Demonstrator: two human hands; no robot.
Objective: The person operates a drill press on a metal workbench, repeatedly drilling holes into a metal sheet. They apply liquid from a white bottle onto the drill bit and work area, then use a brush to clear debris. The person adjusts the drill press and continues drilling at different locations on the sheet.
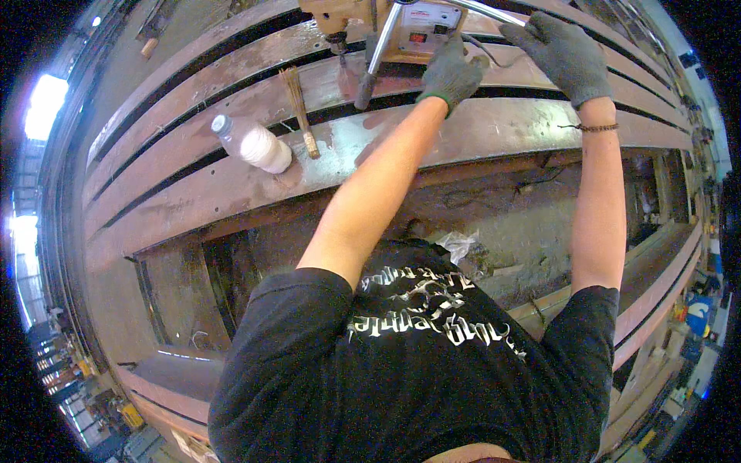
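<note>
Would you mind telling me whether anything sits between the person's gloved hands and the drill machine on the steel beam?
Nothing visible does. The left hand already rests against the drill machine, and the right hand grips its metal handle. The plastic bottle and the brush lie off to the left on the beam, clear of both hands.

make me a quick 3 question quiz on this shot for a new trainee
1. True or false: both hands wear grey gloves.
2. What lies on the steel beam nearest the plastic bottle? A) a brush B) a hammer C) a tape measure
3. Which hand has its grip on the shiny metal handle bar of the drill machine?

Key
1. True: the left hand and the right hand are both gloved.
2. A: a brush lies just right of the bottle.
3. The right hand; the left hand rests against the machine's body.
</note>
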